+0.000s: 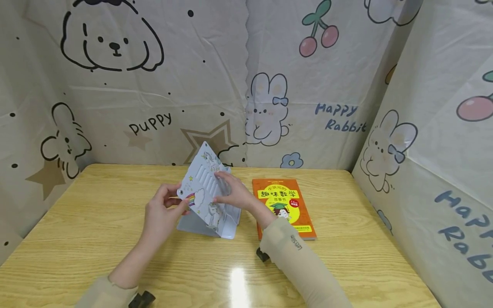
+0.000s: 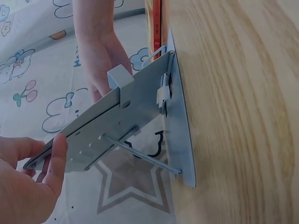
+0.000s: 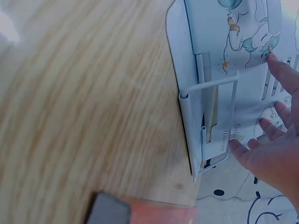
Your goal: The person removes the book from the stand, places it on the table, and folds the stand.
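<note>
A pale metal book stand (image 1: 202, 177) printed with unicorns, stars and a rainbow rests on the table, its slotted back panel tilted up from its base. At the panel's left edge, my left hand (image 1: 163, 209) pinches it between thumb and fingers. My right hand (image 1: 235, 192) touches the printed face; in the right wrist view its fingers (image 3: 280, 74) are spread over the panel near the slots. From behind, the left wrist view shows a thin metal rod (image 2: 140, 154) joining panel and base. A wire page holder (image 3: 233, 102) stands out at the panel's lower edge.
To the right of the stand, an orange book (image 1: 304, 214) lies flat, partly covered by the right forearm. The wooden table (image 1: 88, 205) is bordered by cartoon-printed cloth (image 1: 215, 51) at the back and sides. Small dark camera parts (image 1: 263, 255) hang at both wrists.
</note>
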### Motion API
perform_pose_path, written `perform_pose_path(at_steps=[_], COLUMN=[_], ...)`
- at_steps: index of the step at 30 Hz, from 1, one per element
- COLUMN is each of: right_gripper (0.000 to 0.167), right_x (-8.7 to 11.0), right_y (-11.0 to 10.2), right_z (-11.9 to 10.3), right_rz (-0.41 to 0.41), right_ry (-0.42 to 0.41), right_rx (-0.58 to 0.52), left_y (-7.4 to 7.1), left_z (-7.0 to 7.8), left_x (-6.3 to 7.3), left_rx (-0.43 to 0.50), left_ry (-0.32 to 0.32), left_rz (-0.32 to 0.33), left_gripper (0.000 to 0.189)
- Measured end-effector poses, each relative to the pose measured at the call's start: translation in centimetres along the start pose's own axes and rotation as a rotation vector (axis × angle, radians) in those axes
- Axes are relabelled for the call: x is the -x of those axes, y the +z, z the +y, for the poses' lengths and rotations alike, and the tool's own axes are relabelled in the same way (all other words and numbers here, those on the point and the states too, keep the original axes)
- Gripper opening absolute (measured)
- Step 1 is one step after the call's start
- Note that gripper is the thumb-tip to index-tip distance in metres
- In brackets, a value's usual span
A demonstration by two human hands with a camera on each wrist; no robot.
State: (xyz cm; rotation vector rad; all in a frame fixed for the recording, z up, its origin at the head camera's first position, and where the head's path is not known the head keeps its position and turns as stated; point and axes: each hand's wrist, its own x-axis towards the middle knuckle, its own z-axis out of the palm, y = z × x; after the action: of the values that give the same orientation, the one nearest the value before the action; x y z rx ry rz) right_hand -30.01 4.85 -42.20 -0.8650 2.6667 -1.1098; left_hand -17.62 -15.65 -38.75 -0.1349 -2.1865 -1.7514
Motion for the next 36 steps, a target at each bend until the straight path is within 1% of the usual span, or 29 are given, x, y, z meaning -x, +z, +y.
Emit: perform_pose_path(at_steps=[3, 6, 9, 13, 18, 22, 24, 29, 34, 36], right_gripper=[0.080, 0.079, 0.079, 0.081, 0.082, 0.082, 0.082, 0.083, 0.083, 0.084], right_x=[0.2, 0.4, 0.7, 1.2, 1.9, 2.2, 2.3, 2.3, 2.4, 2.4], right_y=[0.2, 0.5, 0.8, 1.2, 1.6, 1.9, 1.9, 1.9, 1.8, 1.7], right_z=[-0.2, -0.7, -1.3, -2.2, -2.9, -2.9, -2.8, -2.7, -2.8, -2.8], right_rz=[0.019, 0.044, 0.060, 0.062, 0.054, 0.049, 0.048, 0.046, 0.040, 0.034], right_ry=[0.015, 0.035, 0.051, 0.066, 0.075, 0.086, 0.089, 0.087, 0.083, 0.083], right_rx=[0.006, -0.004, -0.028, -0.062, -0.084, -0.085, -0.088, -0.097, -0.115, -0.118], left_y=[-0.2, -0.6, -1.0, -1.6, -2.4, -2.8, -2.9, -3.0, -2.7, -2.7], left_z=[0.0, -0.3, -0.5, -0.8, -1.0, -1.0, -1.0, -1.3, -1.5, -1.5], left_x=[-0.2, -0.4, -0.7, -1.1, -2.0, -2.5, -2.6, -2.7, -2.6, -2.6], left_rx=[-0.007, -0.018, -0.019, -0.008, -0.039, -0.048, -0.051, -0.057, -0.037, -0.032], left_ry=[0.007, 0.020, 0.035, 0.057, 0.073, 0.074, 0.082, 0.111, 0.094, 0.080], left_rz=[-0.017, -0.050, -0.093, -0.161, -0.247, -0.301, -0.318, -0.326, -0.358, -0.360], left_gripper=[0.036, 0.040, 0.045, 0.053, 0.064, 0.065, 0.064, 0.058, 0.057, 0.057])
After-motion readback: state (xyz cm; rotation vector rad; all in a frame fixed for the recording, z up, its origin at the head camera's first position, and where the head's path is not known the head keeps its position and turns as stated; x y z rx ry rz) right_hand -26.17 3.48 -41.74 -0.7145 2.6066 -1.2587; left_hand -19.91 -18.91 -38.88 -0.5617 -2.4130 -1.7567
